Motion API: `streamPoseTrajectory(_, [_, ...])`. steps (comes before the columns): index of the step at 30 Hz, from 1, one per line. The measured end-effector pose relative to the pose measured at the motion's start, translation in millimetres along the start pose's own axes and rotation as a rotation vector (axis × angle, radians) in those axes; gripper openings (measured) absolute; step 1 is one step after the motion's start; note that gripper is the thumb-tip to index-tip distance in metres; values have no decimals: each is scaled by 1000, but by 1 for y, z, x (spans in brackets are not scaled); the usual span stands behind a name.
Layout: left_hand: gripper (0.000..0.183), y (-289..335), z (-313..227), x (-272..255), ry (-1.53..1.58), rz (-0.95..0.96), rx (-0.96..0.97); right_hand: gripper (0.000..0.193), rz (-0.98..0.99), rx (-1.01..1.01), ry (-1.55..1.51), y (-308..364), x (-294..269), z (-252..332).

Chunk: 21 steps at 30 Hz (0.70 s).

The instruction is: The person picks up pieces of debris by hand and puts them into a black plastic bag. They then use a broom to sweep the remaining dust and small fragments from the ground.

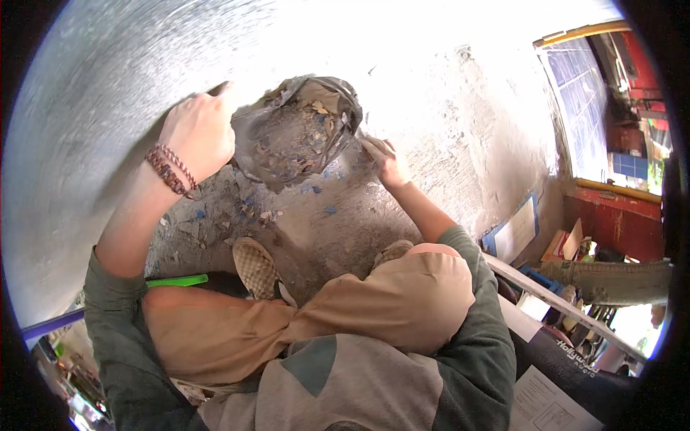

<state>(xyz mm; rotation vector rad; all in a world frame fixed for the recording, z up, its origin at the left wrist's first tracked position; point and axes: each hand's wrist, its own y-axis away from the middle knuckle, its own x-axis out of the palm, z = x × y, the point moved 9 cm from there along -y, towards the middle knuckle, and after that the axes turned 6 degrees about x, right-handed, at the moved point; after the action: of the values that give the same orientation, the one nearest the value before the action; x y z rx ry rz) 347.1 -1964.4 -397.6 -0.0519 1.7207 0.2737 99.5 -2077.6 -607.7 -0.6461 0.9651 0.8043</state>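
Note:
A dark, see-through plastic bag (pixel 347 118) stands mouth open in front of me, with dirt, dry leaf-like bits and blue chips (pixel 317 121) inside. My left hand (pixel 200 133), with braided bracelets at the wrist, is closed at the bag's left edge; its fingertips are partly hidden. At the right rim, my right hand (pixel 389 164) pinches the plastic between thumb and fingers. Loose debris (pixel 248 210), blue and pale flakes among it, lies on the ground between the bag and my shoes.
A bright green strip-like object (pixel 177 281) lies beside my left knee. A pale, rough wall (pixel 460 93) rises beyond the bag. To the right are a blue-edged panel (pixel 516 226), a black box (pixel 568 359), a tire (pixel 611 281) and assorted clutter.

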Motion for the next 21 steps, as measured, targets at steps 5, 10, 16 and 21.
streamPoseTrajectory(5, [22, 4, 4, 1, 33, 17, -36, 33, -108, 29, -2, -8, -15, 8])
streamPoseTrajectory(10, [37, 9, 18, 31, 13, 171, -33, 20, -190, 655, -476, -24, -67, -17])
streamPoseTrajectory(16, [44, 5, -7, 32, 136, 288, -6, 18, -94, 283, -664, -84, -175, 133])
streamPoseTrajectory(21, [43, -4, -20, 29, 249, 214, 17, 23, 224, -90, -399, -105, -125, 195])
